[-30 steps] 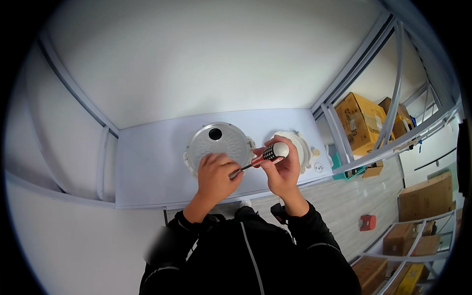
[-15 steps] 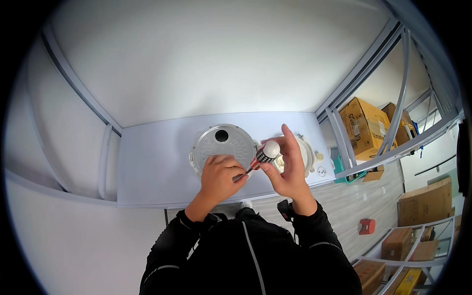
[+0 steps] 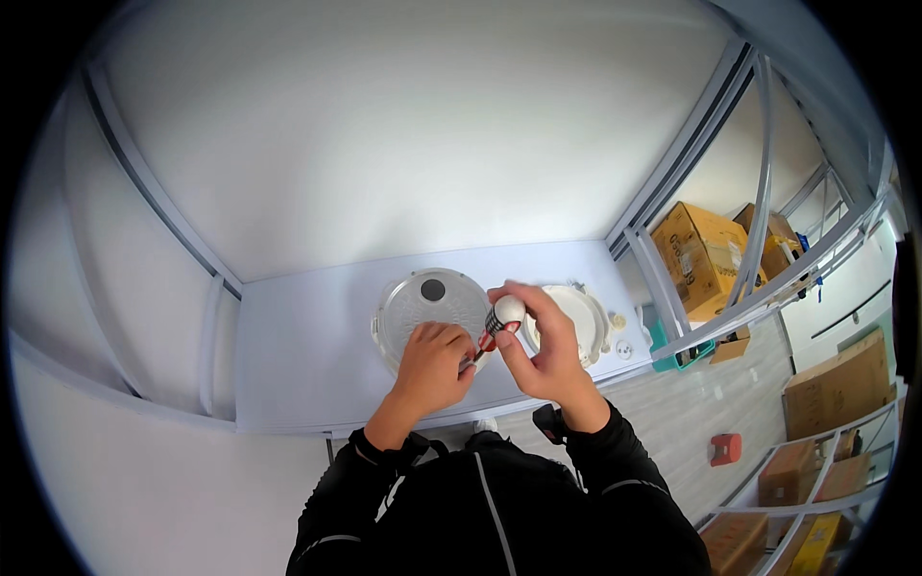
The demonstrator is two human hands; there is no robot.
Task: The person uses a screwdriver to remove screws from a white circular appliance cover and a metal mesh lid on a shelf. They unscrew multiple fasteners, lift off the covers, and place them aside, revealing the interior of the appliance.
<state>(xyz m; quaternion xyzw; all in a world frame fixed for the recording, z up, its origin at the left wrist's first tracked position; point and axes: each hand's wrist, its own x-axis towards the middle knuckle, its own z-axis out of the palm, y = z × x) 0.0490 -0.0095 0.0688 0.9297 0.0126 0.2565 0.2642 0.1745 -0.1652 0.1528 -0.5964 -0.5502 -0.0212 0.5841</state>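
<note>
A screwdriver (image 3: 508, 310) with a white-ended handle, dark checks and red parts slants over the near right side of a round grey metal disc (image 3: 420, 317). My right hand (image 3: 550, 353) has thumb and fingers closed about its handle. Near the shaft's lower end, my left hand (image 3: 429, 367) is closed with the fingers bent, holding the shaft over the disc's near edge. The fingers hide the tip. A round dark spot (image 3: 433, 290) marks the disc's far part.
Right of the disc lies a white round cover (image 3: 577, 317) on the pale table (image 3: 293, 331), with small round parts (image 3: 624, 348) beside it. Grey frame posts rise at both table ends. Cardboard boxes (image 3: 709, 259), a teal crate (image 3: 693, 355) and a red stool (image 3: 726, 448) stand to the right.
My right hand's fingers, spread before, have closed in around the screwdriver handle. The view has tilted, so the table sits lower in the picture. My left hand keeps its hold.
</note>
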